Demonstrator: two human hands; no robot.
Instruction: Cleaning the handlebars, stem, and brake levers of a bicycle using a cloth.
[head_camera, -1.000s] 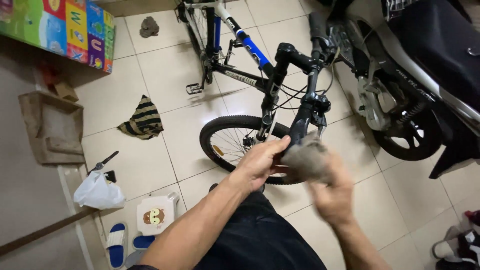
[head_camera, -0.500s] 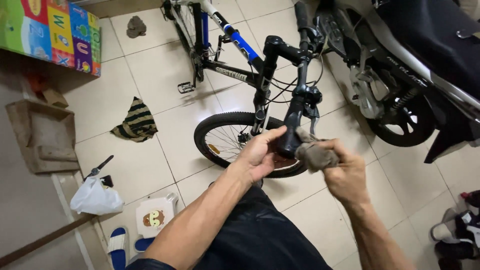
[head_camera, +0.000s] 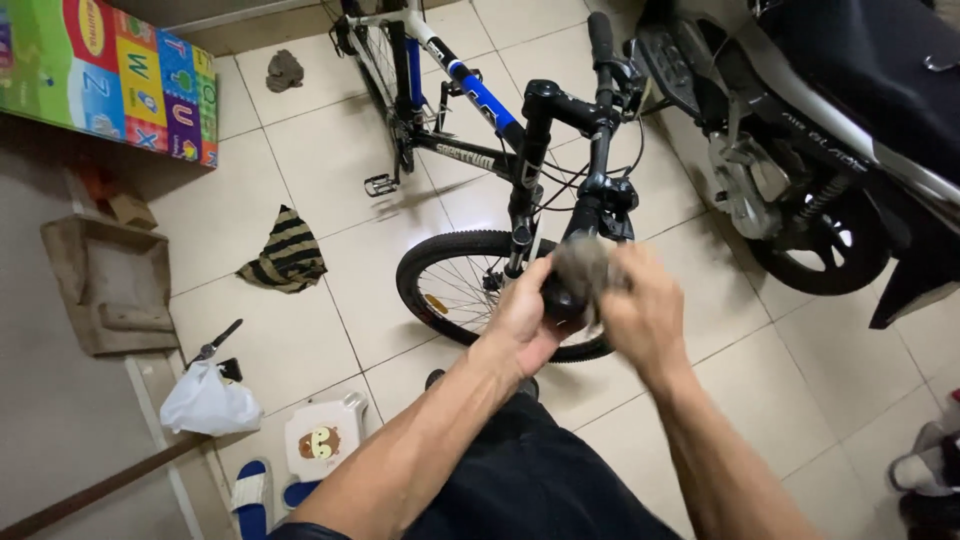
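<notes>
Both hands grip: left hand (head_camera: 527, 315) grasping the handlebar grip (head_camera: 560, 295), right hand (head_camera: 645, 310) clutching a grey rag (head_camera: 583, 265) against it.

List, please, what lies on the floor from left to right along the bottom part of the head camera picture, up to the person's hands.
White plastic bag → blue and white slipper → small white stool → left hand gripping the handlebar end → grey rag → right hand.
</notes>
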